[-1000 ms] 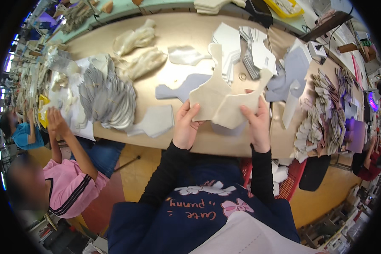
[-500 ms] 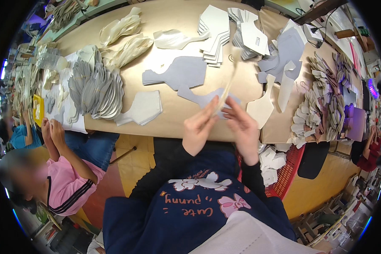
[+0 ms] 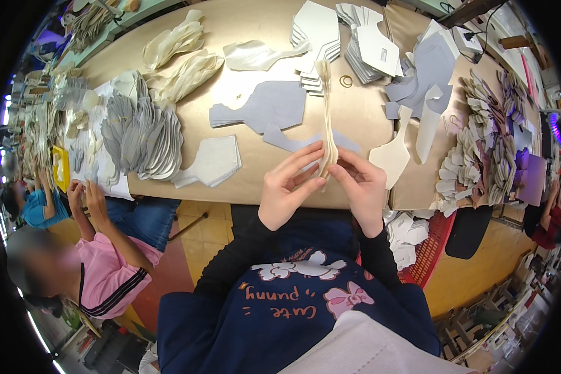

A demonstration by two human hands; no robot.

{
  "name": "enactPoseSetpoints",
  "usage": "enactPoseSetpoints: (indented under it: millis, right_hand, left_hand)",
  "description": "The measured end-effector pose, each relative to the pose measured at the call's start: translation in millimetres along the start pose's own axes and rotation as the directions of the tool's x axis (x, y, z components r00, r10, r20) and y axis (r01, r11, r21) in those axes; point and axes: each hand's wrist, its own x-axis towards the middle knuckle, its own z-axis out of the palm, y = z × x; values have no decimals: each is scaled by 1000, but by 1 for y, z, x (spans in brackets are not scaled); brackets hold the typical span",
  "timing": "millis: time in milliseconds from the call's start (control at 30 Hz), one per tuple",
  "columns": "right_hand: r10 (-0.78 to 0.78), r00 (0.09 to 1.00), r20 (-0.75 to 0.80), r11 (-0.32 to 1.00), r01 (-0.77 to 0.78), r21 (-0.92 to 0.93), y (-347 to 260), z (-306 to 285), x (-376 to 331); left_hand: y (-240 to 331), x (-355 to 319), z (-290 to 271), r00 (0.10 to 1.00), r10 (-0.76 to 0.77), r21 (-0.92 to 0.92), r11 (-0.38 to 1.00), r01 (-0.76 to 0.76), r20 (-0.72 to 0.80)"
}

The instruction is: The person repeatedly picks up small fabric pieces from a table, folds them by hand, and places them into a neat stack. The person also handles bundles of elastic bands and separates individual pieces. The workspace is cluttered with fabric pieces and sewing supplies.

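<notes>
In front of me I hold a thin stack of cream cut pieces on edge, narrow side toward me. My left hand is closed on its left face, and my right hand pinches the near end from the right. Beyond the hands a blue-grey flat piece lies on the table, partly covered by them. A larger blue-grey piece is just farther left. Tan rubber bands lie to the right of the stack's far end. One cream paddle-shaped piece rests right of my right hand.
White stacked pieces stand at the far side of the table. Grey bundles and cream bundles lie left; more bundles lie right. A co-worker in a pink top sits left. A red basket is at my right.
The cream stack has swung from leaning right to nearly straight away from me. My hands have turned with it, and the right hand has closed in on its near end.
</notes>
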Motion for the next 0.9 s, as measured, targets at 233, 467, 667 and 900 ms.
enactPoseSetpoints:
  millis: [233, 467, 667, 900]
  right_hand:
    - [67, 998, -17, 997, -66, 51, 0, 0, 2]
    - [80, 996, -46, 991, -75, 108, 0, 2, 5]
    - [-108, 982, -154, 969, 70, -236, -7, 12, -2]
    - [-504, 863, -32, 706, 391, -590, -1, 26, -3]
  left_hand:
    - [1, 6, -6, 1000, -17, 22, 1000, 16, 18]
    - [-1, 7, -8, 1000, 0, 61, 998, -1, 15]
    - [1, 7, -7, 997, 63, 244, 967, -71, 39]
    - [7, 9, -6, 996, 5, 106, 994, 4, -86]
